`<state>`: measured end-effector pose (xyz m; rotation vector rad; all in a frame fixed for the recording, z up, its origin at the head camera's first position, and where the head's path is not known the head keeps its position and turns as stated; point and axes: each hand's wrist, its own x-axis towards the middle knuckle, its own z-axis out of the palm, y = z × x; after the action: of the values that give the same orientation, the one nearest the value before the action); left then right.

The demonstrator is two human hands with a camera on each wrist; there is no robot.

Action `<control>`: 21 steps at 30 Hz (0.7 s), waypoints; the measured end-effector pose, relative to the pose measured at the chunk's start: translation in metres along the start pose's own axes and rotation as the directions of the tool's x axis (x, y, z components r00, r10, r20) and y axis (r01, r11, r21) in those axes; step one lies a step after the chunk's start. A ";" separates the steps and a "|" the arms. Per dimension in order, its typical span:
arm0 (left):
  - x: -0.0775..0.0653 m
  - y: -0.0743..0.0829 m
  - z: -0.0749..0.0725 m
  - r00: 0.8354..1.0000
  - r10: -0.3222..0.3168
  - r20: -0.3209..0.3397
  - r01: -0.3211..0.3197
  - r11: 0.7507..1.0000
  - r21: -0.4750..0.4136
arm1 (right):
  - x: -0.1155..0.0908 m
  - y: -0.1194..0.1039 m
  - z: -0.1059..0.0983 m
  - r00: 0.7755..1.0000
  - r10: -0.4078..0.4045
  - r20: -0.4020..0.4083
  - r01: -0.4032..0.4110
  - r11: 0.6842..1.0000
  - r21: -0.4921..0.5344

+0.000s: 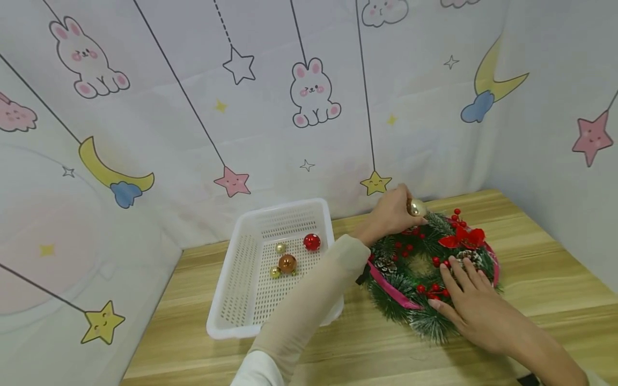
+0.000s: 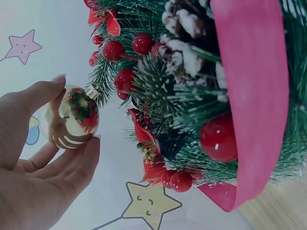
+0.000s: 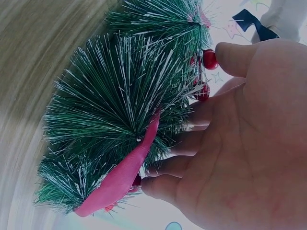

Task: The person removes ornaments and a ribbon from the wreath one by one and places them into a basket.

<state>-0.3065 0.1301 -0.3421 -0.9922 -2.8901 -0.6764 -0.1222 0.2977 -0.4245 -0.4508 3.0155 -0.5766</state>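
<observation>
A green Christmas wreath with red berries, pinecones, red flowers and a pink ribbon lies on the right of the table. At its far edge my left hand pinches a shiny gold Christmas ball between thumb and fingers. In the left wrist view the ball's cap points toward the wreath's branches. My right hand rests on the near right side of the wreath, fingers extended over its berries and branches. The right wrist view shows that palm beside the frosted needles.
A white perforated plastic basket stands left of the wreath. In it lie a red ball, a copper ball and several small gold balls. A printed curtain hangs behind the wooden table.
</observation>
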 end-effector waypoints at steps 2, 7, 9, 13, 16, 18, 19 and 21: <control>0.000 0.002 0.000 1.000 -0.001 0.002 0.001 1.000 0.018 | 0.000 0.000 0.000 1.000 -0.001 -0.003 0.001 1.000 -0.006; 0.002 0.006 0.004 1.000 -0.001 0.015 -0.001 0.993 0.119 | 0.000 0.000 0.000 1.000 -0.003 -0.008 0.003 1.000 -0.023; 0.003 0.007 0.006 1.000 -0.002 0.017 0.000 0.990 0.144 | 0.000 0.000 0.000 1.000 -0.002 -0.006 0.002 1.000 -0.019; 0.006 0.010 0.009 1.000 -0.020 0.011 0.018 0.988 0.154 | -0.001 0.000 -0.001 1.000 0.002 0.001 -0.002 1.000 -0.002; 0.008 0.011 0.010 0.999 -0.035 0.013 0.033 0.990 0.134 | -0.001 0.000 -0.001 1.000 0.001 0.004 -0.001 1.000 -0.001; 0.009 0.011 0.011 0.999 -0.042 0.014 0.040 0.992 0.116 | -0.001 0.000 -0.001 1.000 -0.001 0.001 0.001 1.000 -0.004; 0.009 0.011 0.011 0.999 -0.041 0.013 0.040 0.994 0.102 | -0.001 0.000 -0.001 1.000 -0.001 0.000 0.001 1.000 -0.005; 0.010 0.011 0.011 0.999 -0.039 0.009 0.038 0.997 0.073 | -0.002 0.000 -0.001 1.000 -0.001 -0.001 0.001 1.000 -0.005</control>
<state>-0.3068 0.1481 -0.3460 -0.9367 -2.9271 -0.5652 -0.1208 0.2985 -0.4233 -0.4529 3.0187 -0.5690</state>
